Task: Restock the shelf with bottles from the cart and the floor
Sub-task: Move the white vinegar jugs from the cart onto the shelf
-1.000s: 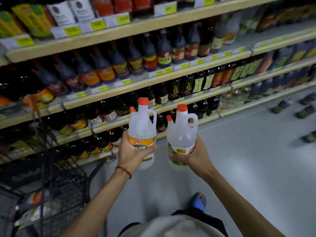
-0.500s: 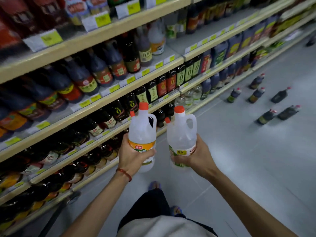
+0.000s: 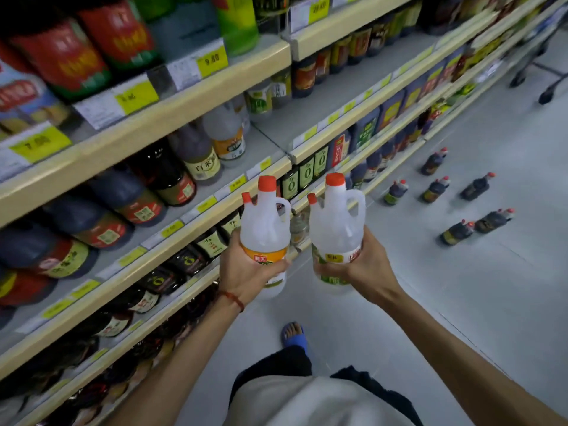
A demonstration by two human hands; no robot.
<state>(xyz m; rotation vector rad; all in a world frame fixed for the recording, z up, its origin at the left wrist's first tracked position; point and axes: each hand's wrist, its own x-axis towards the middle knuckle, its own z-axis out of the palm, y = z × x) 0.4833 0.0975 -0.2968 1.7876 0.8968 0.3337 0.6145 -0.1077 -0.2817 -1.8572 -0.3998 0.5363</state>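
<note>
Carrying stock to the cream-edged metal shelf (image 3: 196, 96), we have our left hand (image 3: 246, 272) closed round an orange-labelled clear plastic jug (image 3: 264, 235) and our right hand (image 3: 362, 265) round a green-labelled clear plastic jug (image 3: 336, 229), both just right of it. Next, slot them beside the matching white jug (image 3: 226, 133). Since a second ago, the cart has left view.

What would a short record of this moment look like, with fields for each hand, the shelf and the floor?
left hand: grips clear bottle with orange label, upright
right hand: grips clear bottle with green label, upright
caps: red on both
shelf: dark bottles and a few clear ones; bare stretch further along
floor: six dark bottles standing loose
foot: blue sandal
</note>
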